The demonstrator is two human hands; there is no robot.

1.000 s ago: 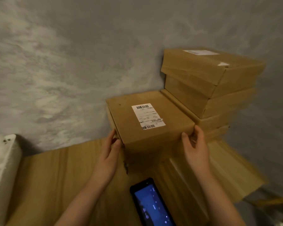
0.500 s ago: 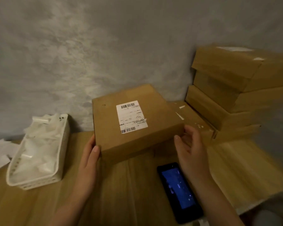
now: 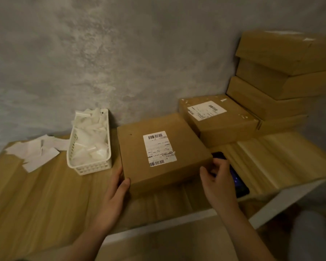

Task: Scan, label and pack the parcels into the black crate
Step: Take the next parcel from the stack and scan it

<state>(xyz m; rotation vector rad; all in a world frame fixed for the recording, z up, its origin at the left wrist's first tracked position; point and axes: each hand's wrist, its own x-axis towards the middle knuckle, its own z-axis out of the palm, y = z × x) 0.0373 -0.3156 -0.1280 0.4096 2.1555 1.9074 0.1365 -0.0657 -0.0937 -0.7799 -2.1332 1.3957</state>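
Hands: left hand [image 3: 115, 193] + right hand [image 3: 217, 178] grip parcel [image 3: 164, 151] corners, w/ fingers curled.

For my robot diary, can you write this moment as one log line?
left hand: holds box | right hand: holds box | phone: on table

Brown parcel [image 3: 164, 151], white basket [image 3: 88, 166]

A small parcel-packing workstation: stacked cardboard boxes [image 3: 282, 76], basket of label backings [image 3: 90, 142], wooden table [image 3: 36, 194], grey wall [image 3: 120, 53].
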